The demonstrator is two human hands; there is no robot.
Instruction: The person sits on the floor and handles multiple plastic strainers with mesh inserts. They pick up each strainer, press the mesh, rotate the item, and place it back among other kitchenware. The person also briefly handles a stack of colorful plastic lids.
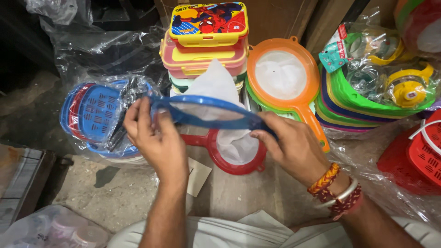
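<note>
Both hands hold up a blue-rimmed cloth strainer (pixel 209 110) edge-on, its white mesh pushed up into a cone. My left hand (pixel 154 138) grips the rim's left end. My right hand (pixel 287 144), with braided bands and a metal bangle at the wrist, grips the handle end on the right. Below it, a red-rimmed strainer (pixel 229 154) with white mesh lies on the floor. An orange-rimmed strainer (pixel 282 76) tops a stack of coloured strainers just behind.
A stack of lidded plastic lunch boxes (pixel 206 41) stands at the back. Blue and red slotted baskets in plastic wrap (pixel 98 115) lie left. Wrapped bottles and green trays (pixel 381 82) sit right, with a red basket (pixel 413 158) at the far right. Paper lies near my lap.
</note>
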